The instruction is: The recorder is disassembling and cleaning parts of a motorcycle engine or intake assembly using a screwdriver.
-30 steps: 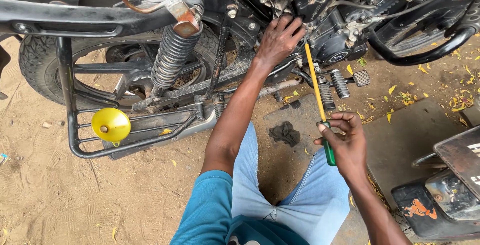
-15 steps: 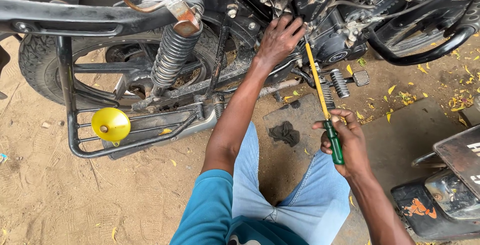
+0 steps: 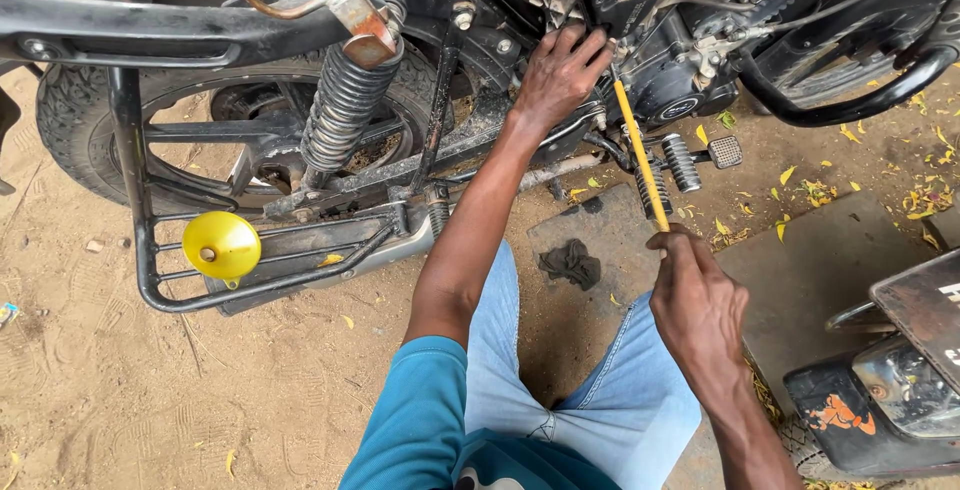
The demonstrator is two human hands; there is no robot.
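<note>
Right hand [image 3: 698,300] grips a yellow rod [image 3: 640,155] fully; left hand [image 3: 560,72] lies open on the engine [image 3: 660,80]. Footpeg [image 3: 682,162] beside rod, rag [image 3: 570,263] below.

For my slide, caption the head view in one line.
Left hand braced on a motorcycle engine while the right hand drives a long yellow-shafted screwdriver into it.

Outdoor repair yard: motorcycle [image 3: 480,80] on sandy ground [image 3: 150,390].
</note>
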